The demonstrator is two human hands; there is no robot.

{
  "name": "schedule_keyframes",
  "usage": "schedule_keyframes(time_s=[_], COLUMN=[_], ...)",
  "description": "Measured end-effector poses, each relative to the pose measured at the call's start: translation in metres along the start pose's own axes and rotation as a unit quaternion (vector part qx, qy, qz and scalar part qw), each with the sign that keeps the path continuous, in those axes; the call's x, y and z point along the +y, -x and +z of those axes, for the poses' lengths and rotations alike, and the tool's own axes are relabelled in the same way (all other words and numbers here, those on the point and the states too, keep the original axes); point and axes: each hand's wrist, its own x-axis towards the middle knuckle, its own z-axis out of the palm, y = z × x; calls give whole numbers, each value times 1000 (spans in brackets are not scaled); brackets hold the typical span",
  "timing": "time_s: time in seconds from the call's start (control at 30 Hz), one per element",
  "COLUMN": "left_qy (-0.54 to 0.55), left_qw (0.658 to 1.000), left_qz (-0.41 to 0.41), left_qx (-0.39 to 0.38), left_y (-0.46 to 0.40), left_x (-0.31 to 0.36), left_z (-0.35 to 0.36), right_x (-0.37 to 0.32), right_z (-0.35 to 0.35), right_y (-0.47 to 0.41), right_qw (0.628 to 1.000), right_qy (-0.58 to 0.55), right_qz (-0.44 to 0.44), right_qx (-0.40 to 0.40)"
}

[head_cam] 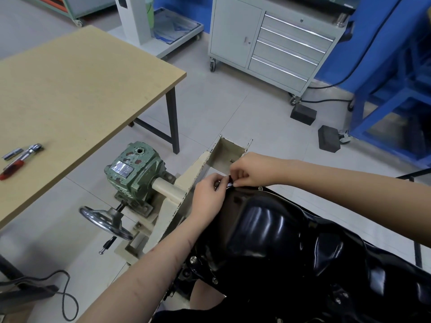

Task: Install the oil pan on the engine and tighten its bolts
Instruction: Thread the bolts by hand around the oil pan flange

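Note:
The glossy black oil pan lies upside-up on the engine, which is mounted on a cream engine stand. Several small bolts show along the pan's flange. Both hands meet at the pan's far end. My left hand curls its fingers over the rim there. My right hand pinches a small dark part, likely a bolt, at the flange edge; most of it is hidden by the fingers.
A wooden table at left carries a red-handled ratchet and a socket. The stand's green gearbox and handwheel sit below the table edge. A grey tool cabinet and blue frame stand behind.

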Motion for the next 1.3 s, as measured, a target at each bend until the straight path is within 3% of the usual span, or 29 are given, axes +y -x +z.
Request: schedule_keyframes(time_s=[0.67,1.07,1.3], left_qy=[8,21,14], left_qw=[1000,997,996], left_qz=[-7,56,82], left_qx=[15,38,-28], left_y=[0,3,-1], left_x=[0,3,9], left_z=[1,-1,-8], right_x=[-8,-11,-10], right_z=[1,0,-4], right_y=[0,-3,5], right_qw=[997,987,991], right_qy=[74,161,135], right_qz=[23,7,-7], right_qx=[9,-9,-15])
